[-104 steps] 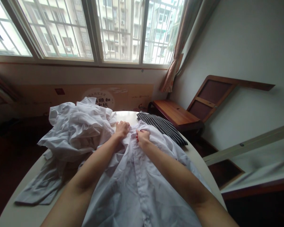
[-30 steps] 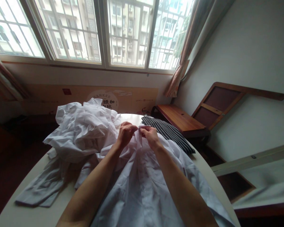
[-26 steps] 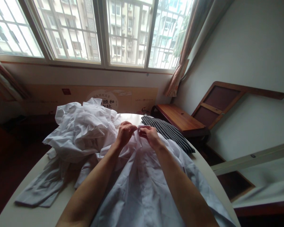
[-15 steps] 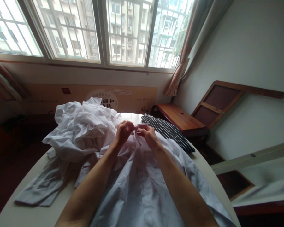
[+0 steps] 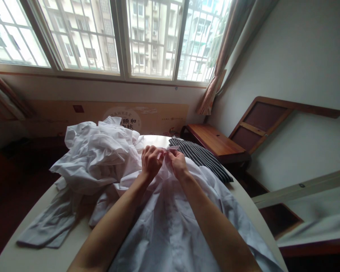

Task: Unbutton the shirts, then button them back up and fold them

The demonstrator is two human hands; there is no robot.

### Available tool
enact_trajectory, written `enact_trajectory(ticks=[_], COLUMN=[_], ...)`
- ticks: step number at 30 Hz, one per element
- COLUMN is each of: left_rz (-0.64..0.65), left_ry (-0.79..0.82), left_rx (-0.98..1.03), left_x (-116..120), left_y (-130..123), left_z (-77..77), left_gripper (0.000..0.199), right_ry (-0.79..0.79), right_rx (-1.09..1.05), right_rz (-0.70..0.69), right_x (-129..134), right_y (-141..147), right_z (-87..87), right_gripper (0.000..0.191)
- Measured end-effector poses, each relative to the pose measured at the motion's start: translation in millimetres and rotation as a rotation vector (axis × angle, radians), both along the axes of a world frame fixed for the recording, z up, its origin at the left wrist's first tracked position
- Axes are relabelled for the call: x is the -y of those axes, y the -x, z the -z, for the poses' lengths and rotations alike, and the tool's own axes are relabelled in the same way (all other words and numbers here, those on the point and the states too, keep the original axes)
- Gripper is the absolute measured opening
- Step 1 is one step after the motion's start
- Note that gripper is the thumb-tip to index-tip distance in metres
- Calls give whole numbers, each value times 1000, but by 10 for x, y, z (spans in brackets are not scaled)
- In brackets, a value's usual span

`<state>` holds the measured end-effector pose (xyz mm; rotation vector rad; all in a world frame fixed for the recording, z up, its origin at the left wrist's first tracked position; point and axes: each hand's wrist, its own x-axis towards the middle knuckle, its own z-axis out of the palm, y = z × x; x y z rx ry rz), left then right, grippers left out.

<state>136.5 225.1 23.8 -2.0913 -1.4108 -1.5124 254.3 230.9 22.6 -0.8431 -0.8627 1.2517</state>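
White shirt (image 5: 184, 230) is on the round table (image 5: 59, 258) right in front of me, front side up, with what looks like the collar (image 5: 174, 147) at the far end. Got both hands on it up there: left hand (image 5: 152, 161) and right hand (image 5: 176, 161) are pinching the cloth almost fingertip to fingertip, so both grips are closed. Progress-wise I'd say it's spread out okay, placket (image 5: 170, 215) running down the middle, but the collar end isn't lying flat yet and I can't tell what's buttoned, my fingers hide the top bit. Looks pretty wrinkly tbh, bluish white, fanning out wide toward me, with a crumpled heap of white clothes (image 5: 99, 151) to the left and a black striped cloth (image 5: 201, 158) just beside it on the right
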Motion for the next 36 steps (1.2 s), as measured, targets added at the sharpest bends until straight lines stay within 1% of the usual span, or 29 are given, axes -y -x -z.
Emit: enact_trajectory(ticks=[5, 9, 13, 15, 19, 23, 26, 32, 36], left_rz=[60, 127, 113, 95, 62, 79, 75, 20, 27], left_ry=[122, 223, 279, 272, 218, 163, 132, 98, 73], left_rx=[138, 149, 159, 152, 157, 143, 94, 14, -4], left_x=[-10, -43, -41, -32, -16, 0, 18, 50, 44], left_y=[-64, -60, -76, -78, -63, -58, -65, -56, -32], left_z=[-49, -53, -43, -50, -72, -71, -59, -42, -33], left_gripper=[11, 9, 10, 10, 13, 11, 10, 10, 14], right_ry=[-12, -11, -9, 12, 114, 166, 178, 167, 142], right_rx=[67, 85, 106, 77, -20, -50, -61, -64, -40], right_rz=[-38, -31, -35, -53, -64, -69, -67, -80, -155], right_x=[17, 32, 41, 43, 45, 54, 60, 70, 87], right_y=[-41, -53, -66, -88, -150, -172, -159, -162, -194], right_z=[-27, -30, -57, -80, -129, -163, -174, -191, -211], right_gripper=[32, 31, 27, 23, 12, 4, 4, 8, 12])
